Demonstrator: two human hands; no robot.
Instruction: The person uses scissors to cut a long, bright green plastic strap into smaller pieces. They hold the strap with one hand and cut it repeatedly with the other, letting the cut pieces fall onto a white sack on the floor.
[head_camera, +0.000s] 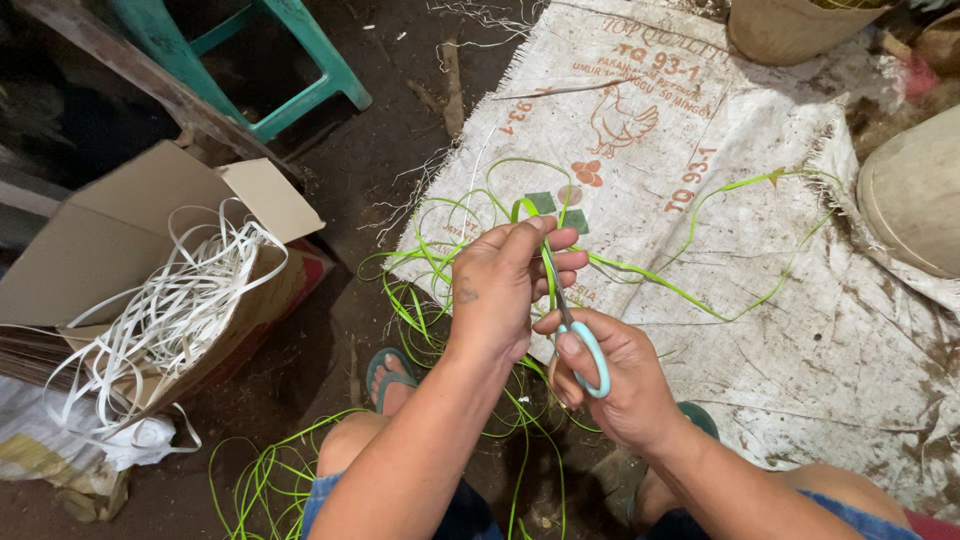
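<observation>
My left hand is closed around a thin bright green strip, pinching it near its looped end. My right hand grips scissors with light blue handles, thumb through one ring. The blades point up toward my left fingers and lie along the green strip. More green strips trail over the white woven sack and down between my knees to the dirt floor.
An open cardboard box at left spills white flat strips. A teal plastic stool stands at the top left. Woven baskets sit at the top right and right edge. My sandalled feet rest below my hands.
</observation>
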